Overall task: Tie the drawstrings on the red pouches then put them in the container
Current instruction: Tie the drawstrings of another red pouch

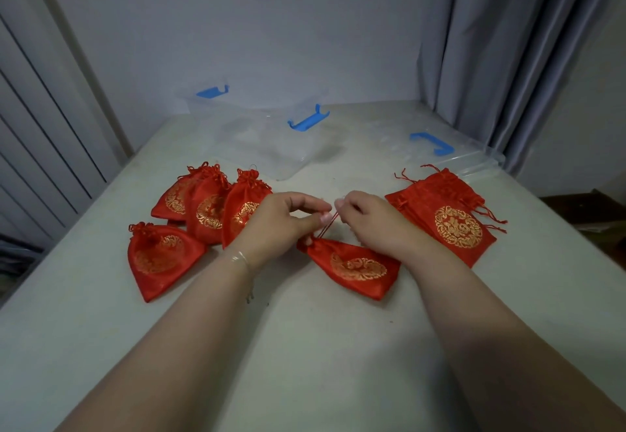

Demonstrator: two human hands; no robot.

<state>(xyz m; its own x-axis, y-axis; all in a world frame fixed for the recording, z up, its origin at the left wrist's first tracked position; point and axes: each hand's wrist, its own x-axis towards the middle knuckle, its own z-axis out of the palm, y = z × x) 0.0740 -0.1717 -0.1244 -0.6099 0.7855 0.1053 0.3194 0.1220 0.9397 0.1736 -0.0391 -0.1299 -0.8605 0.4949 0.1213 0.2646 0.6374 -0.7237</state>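
Far left, a closed red pouch (159, 257) with gathered neck lies alone on the pale table (305, 347). Just beyond it, three closed pouches (211, 206) overlap one another, gold emblems up. Behind them stands a clear plastic container (267, 140) with blue latches (308, 119) (nothing red is visible inside it).

At centre, the left hand (281, 219) pinches a red drawstring (328, 224) between thumb and forefinger, its lower fingers at the cinched neck of the pouch in work (355, 267), which lies on the table between the forearms. The right hand (371, 216) pinches the other end of the same drawstring, which runs taut up from the neck. A thin bracelet (241, 257) sits on the left wrist.

To the right, a stack of flat pouches (447, 218) lies with necks open and strings loose. Beyond it rests the clear lid (474, 157) with a blue handle (432, 142). A grey curtain (508, 52) hangs at the table's far right corner.
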